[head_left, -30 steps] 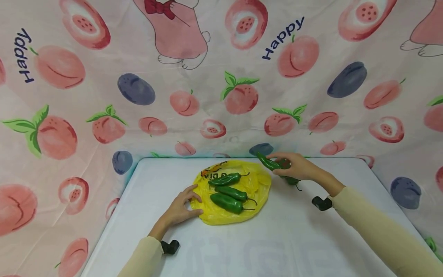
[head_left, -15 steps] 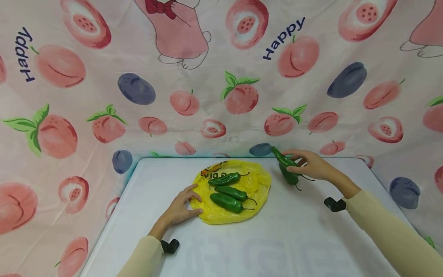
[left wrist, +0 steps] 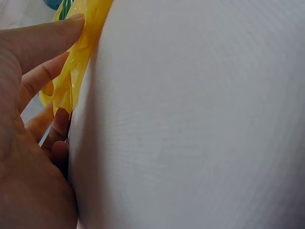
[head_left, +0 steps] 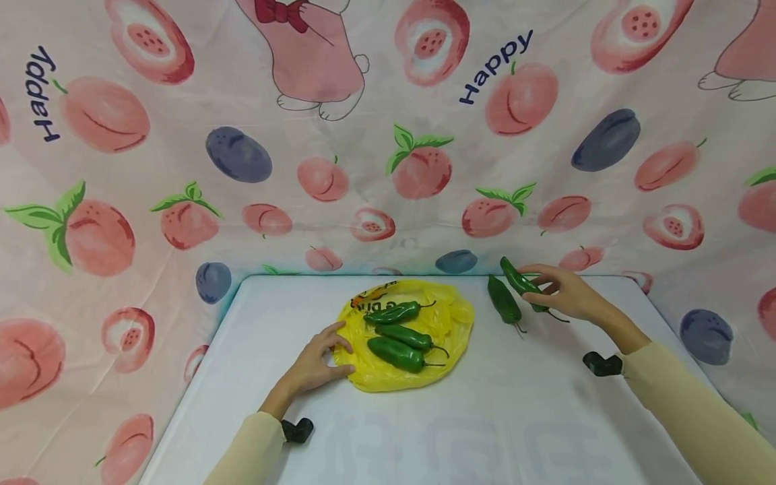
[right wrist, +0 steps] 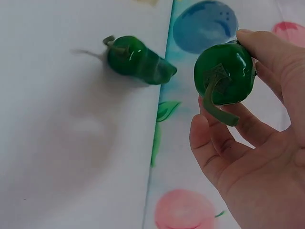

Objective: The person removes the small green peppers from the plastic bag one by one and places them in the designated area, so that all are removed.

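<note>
My right hand [head_left: 566,293] pinches a green chili pepper [head_left: 520,277] at the back right of the table; its curved stem faces the camera in the right wrist view. Just left of it, a second green pepper [head_left: 504,301] lies on the table, seen also as a pepper [right wrist: 136,59] in the right wrist view. At the left edge of a yellow plastic bag [head_left: 457,320], my left hand [head_left: 312,362] rests with thumb and fingers spread, touching the plastic. On the bag lie three more green peppers: one at the back [head_left: 393,313], a middle pepper [head_left: 405,336] and a front pepper [head_left: 395,355].
The white table [head_left: 485,431] ends at a back edge against a pink fruit-printed cloth [head_left: 376,148]. Black camera mounts sit at the left wrist [head_left: 297,431] and the right wrist [head_left: 602,364].
My right hand has carried its pepper rightward from near the bag, past the pepper lying on the table, which now shows whole. My left hand and the bag have stayed put.
</note>
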`<action>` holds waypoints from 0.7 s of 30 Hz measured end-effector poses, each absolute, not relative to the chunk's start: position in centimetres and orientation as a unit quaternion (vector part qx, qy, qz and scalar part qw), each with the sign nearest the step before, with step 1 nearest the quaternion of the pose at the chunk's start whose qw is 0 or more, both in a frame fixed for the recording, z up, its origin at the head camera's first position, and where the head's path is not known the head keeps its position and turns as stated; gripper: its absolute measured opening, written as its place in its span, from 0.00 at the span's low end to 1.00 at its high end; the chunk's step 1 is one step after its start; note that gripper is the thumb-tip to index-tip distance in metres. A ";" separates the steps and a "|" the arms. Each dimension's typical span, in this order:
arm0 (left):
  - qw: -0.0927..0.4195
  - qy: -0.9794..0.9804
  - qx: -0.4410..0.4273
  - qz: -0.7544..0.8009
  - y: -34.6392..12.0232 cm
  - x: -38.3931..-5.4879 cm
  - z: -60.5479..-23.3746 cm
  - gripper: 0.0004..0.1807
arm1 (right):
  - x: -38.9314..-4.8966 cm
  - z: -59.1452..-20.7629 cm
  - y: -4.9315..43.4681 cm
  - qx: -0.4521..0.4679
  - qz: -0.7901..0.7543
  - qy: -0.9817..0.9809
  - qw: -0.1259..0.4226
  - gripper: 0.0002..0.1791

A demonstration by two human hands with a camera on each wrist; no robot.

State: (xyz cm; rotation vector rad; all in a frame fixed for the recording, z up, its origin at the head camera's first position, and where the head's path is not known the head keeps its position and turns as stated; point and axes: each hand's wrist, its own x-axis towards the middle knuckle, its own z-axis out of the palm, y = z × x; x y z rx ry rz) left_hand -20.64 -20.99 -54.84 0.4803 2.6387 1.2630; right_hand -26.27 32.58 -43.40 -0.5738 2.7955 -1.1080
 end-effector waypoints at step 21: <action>0.087 0.888 0.165 0.419 -21.0 -20.7 -54.8 0.15 | -26.4 -48.1 35.9 -0.056 -0.465 0.881 0.068 0.38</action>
